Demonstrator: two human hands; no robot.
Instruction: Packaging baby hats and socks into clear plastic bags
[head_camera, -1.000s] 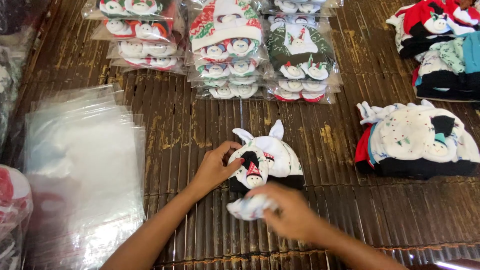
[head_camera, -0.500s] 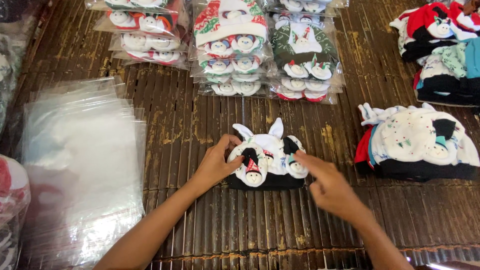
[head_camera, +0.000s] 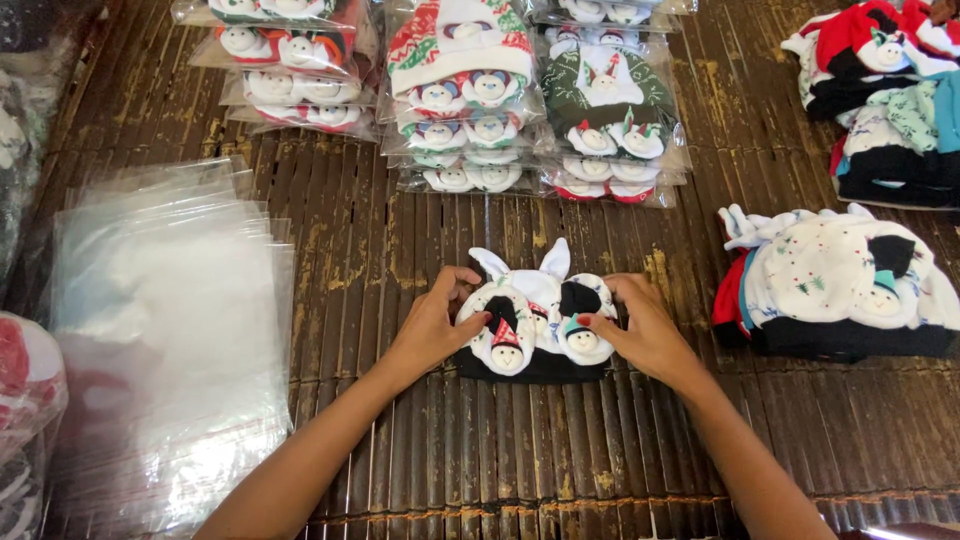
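On the slatted mat (head_camera: 400, 250), left hand (head_camera: 432, 328) and right hand (head_camera: 645, 330) pinch a small baby-clothes set (head_camera: 533, 318) from both sides

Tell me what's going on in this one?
A person presses both hands, left hand and right hand, on a small set of baby mittens and a cap lying on a slatted mat. Clear plastic bags lie to the left, bagged sets are stacked ahead, and unbagged piles sit to the right.
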